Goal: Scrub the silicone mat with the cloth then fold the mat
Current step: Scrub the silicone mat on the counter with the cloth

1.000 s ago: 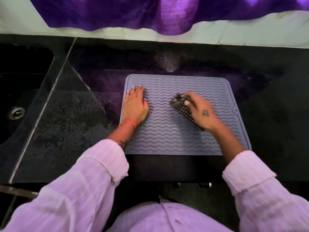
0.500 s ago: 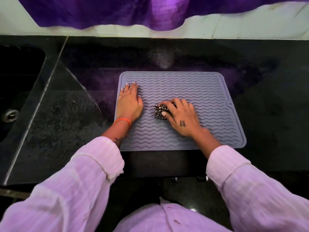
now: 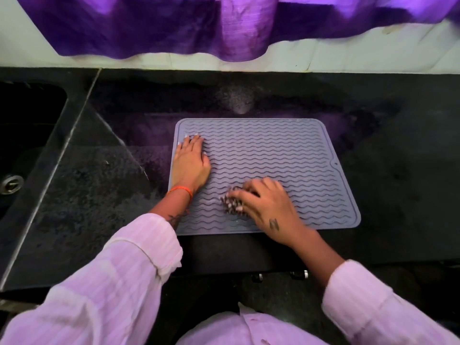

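Pressing flat with straight, close-set fingers (image 3: 193,141), the left hand (image 3: 191,163) lies palm down on the silicone mat (image 3: 273,155) at about nine o'clock of its ribbed face, holding nothing. The fingertips point toward twelve o'clock, the thumb lies alongside, and an orange band (image 3: 181,190) circles the wrist just inside the mat's left edge. Its forearm runs back toward seven o'clock into a rolled pink sleeve (image 3: 124,270).

The right hand (image 3: 267,207) has its fingers curled down over a bunched, dark-and-light patterned cloth (image 3: 232,204), gripping it and holding it against the mat at roughly six to seven o'clock of the mat's centre; the fingers and cloth are blurred. The knuckles point toward nine o'clock, a small dark mark shows on the back of the hand, and the bare forearm angles out toward five o'clock into the other pink sleeve.

The mat lies flat and unfolded on the black counter (image 3: 398,195), its near edge close to the counter's front. A sink (image 3: 29,135) sits at nine o'clock, a purple curtain (image 3: 174,26) at twelve.
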